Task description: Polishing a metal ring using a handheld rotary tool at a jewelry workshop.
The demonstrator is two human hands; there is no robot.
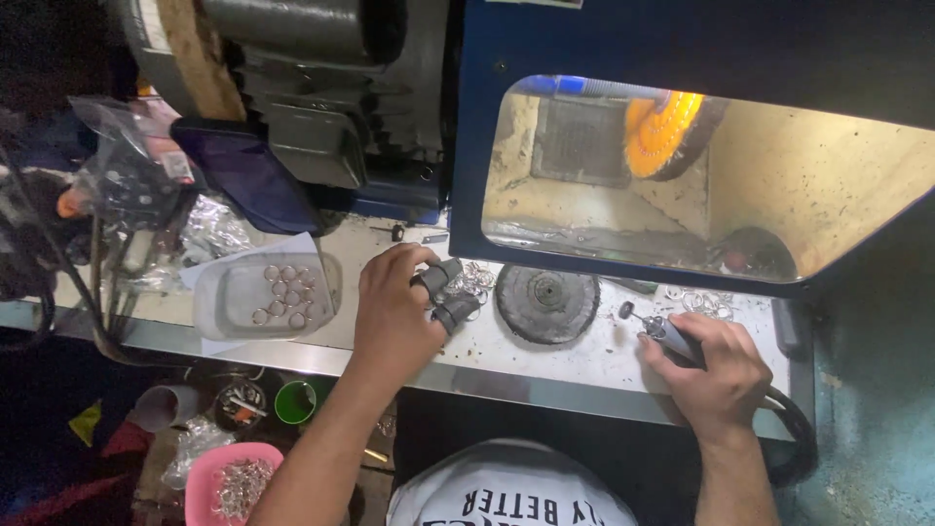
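Nearest to the person, just right of the dark round disc (546, 304) on the desk (584, 365), the right hand (716, 372) has its grip pressed around one rotary handpiece (664, 333), while the left hand (397, 304), with two dark finger guards (446, 294), reaches just left of the disc to a heap of small metal rings (474, 279); whether it pinches one I cannot tell. I think the small burr could slip and nick a finger, or loose rings could roll off the edge. Farther left of the disc one clear tray (229, 302) holds about ten rings, and behind the disc one orange buffing wheel (664, 131) sits in the lit hood.

A pale workbench (584, 365) carries a clear tray (265, 297), a dark disc (546, 304).
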